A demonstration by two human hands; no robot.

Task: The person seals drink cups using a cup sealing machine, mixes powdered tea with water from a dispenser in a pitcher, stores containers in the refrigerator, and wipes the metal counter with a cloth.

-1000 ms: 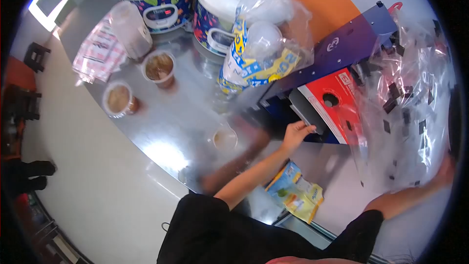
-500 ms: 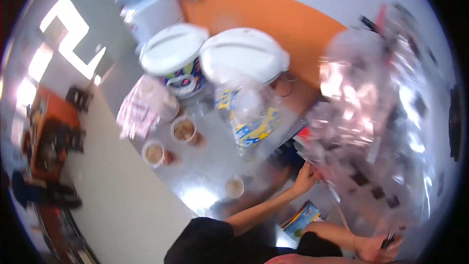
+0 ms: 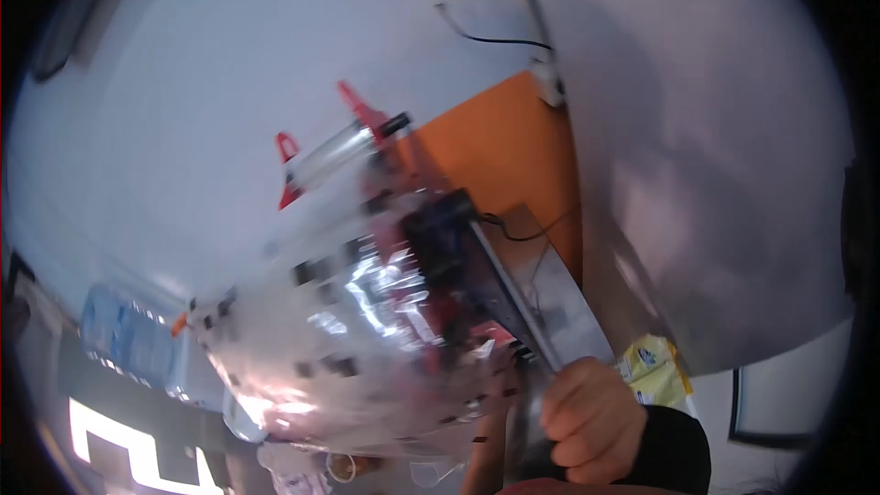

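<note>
My right hand (image 3: 594, 417) is closed in a fist around the lower end of a long silver bar (image 3: 518, 289), with a black sleeve behind the wrist. The bar slants down from a dark part of a machine. Clear, shiny plastic film (image 3: 321, 321) with black square marks covers much of the middle. It hangs below a roller (image 3: 332, 156) held between red brackets. My left forearm (image 3: 489, 454) shows at the bottom, beside the film's lower edge. The left hand itself is hidden, so its fingers cannot be made out.
A yellow packet (image 3: 655, 371) lies beyond my right wrist. An orange panel (image 3: 495, 156) and a black cable (image 3: 495, 39) are on the wall side. A blue water bottle (image 3: 128, 335) stands at left. A clear cup (image 3: 341, 467) is at the bottom.
The view has swung and tilted toward the film and machine, and the white lidded tubs have mostly left it. My right hand now shows in a fist on the bar; my left hand has become hidden.
</note>
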